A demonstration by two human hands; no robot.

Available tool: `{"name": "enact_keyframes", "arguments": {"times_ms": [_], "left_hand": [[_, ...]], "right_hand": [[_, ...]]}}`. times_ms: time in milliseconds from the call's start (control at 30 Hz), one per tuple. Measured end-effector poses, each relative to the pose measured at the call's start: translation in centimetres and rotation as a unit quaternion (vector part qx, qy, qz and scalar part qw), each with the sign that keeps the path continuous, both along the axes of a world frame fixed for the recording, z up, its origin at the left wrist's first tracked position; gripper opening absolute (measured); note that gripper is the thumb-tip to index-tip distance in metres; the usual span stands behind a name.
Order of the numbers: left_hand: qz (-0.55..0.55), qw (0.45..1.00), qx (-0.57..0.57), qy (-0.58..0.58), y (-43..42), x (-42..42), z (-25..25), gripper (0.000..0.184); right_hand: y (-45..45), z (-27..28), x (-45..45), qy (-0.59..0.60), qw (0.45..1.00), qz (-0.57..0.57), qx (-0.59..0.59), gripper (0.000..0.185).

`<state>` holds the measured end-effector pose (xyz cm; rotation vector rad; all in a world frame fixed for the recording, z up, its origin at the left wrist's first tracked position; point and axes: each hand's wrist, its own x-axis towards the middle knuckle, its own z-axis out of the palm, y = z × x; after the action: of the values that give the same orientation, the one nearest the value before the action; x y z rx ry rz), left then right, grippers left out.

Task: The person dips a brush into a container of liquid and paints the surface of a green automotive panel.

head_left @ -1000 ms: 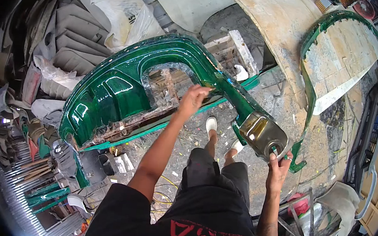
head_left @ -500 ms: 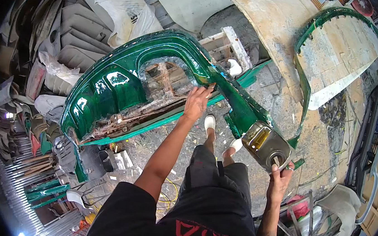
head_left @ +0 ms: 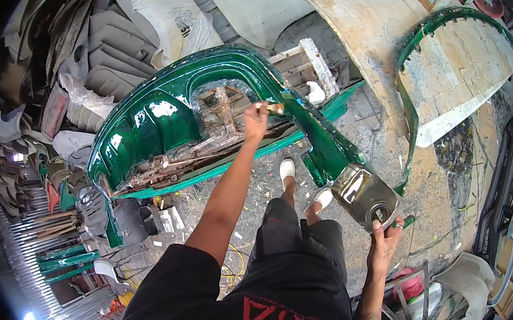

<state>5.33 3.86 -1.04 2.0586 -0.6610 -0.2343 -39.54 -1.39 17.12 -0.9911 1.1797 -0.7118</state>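
My left hand [head_left: 256, 122] is closed on a small paint brush [head_left: 272, 107] with a pale handle. The brush end is close to the shiny green surface of a large curved mould [head_left: 241, 63], near the corner beside its arched opening; whether it touches I cannot tell. In my right hand [head_left: 386, 237] is a rectangular metal can [head_left: 355, 191], tilted, with a round hole in its top. The thumb hooks into this hole and the fingers wrap the edge. A green arm of the mould [head_left: 324, 132] runs down behind the can.
A pale panel [head_left: 368, 23] and a thin green curved frame [head_left: 412, 113] lie at the right. Stacked grey shells [head_left: 116, 41] and plastic sheeting [head_left: 166, 9] fill the left. Metal framing [head_left: 405, 310] stands by my right arm. A yellow cable [head_left: 235, 263] lies on the floor.
My left hand has shifted slightly left and up along the mould, and the brush now shows more clearly. The can in my right hand has turned slightly, staying in nearly the same place.
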Motion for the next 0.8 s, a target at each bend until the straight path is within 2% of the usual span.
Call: {"name": "enact_keyframes", "arguments": {"times_ms": [33, 67, 167, 200, 267, 300, 333, 400, 433, 600, 667, 733, 800], "left_hand": [[0.044, 0.999, -0.004, 0.007, -0.1, 0.4, 0.4, 0.023], [0.041, 0.999, -0.006, 0.007, -0.5, 0.2, 0.4, 0.023], [-0.019, 0.996, -0.05, -0.073, -1.9, -1.4, 2.0, 0.026], [-0.021, 0.996, -0.048, -0.073, -2.4, -1.8, 1.7, 0.026], [-0.01, 1.0, 0.015, 0.006, -3.7, -2.4, 1.1, 0.028], [-0.006, 0.997, 0.064, -0.037, -3.6, -2.2, 1.1, 0.029], [-0.006, 0.997, 0.063, -0.038, -3.2, -1.9, 1.2, 0.029], [0.015, 0.991, 0.069, -0.114, -2.6, -1.7, 2.0, 0.027], [0.003, 0.995, 0.049, -0.088, -2.6, -1.9, 2.7, 0.025], [-0.028, 0.995, 0.029, -0.089, -5.0, -2.9, 1.2, 0.019], [-0.037, 0.969, 0.104, -0.222, -4.1, -2.6, 0.8, 0.02], [-0.029, 0.98, 0.068, -0.185, -3.2, -2.2, 3.1, 0.022], [0.003, 0.995, 0.066, -0.07, -2.7, -2.0, 4.9, 0.021]], "right_hand": [[-0.1, 0.1, -0.1, -0.001, 1.0, -0.001, -0.002, 0.056], [-0.2, 0.0, -0.3, -0.001, 1.0, -0.004, -0.003, 0.056], [0.0, -0.1, -0.5, -0.024, 0.999, -0.026, 0.006, 0.056], [-0.1, 0.0, -0.4, -0.031, 0.999, -0.026, 0.009, 0.056], [-0.2, 0.1, -0.6, -0.036, 0.999, -0.028, 0.01, 0.056], [-0.1, 0.1, -0.7, -0.031, 0.999, -0.027, 0.01, 0.056], [-0.2, 0.1, -0.8, -0.027, 0.999, -0.024, 0.01, 0.056], [-0.6, -0.1, -1.3, -0.026, 1.0, 0.004, -0.01, 0.057], [-0.6, -0.1, -1.5, -0.024, 0.999, 0.03, -0.024, 0.059], [-0.5, -0.6, -2.1, -0.039, 0.999, -0.001, 0.017, 0.06], [-0.8, -0.3, -2.3, -0.036, 0.999, 0.012, -0.007, 0.06], [-0.9, 0.4, -1.9, -0.047, 0.999, -0.016, -0.008, 0.059], [-0.8, 0.5, -1.9, -0.057, 0.997, -0.048, -0.002, 0.057]]}}
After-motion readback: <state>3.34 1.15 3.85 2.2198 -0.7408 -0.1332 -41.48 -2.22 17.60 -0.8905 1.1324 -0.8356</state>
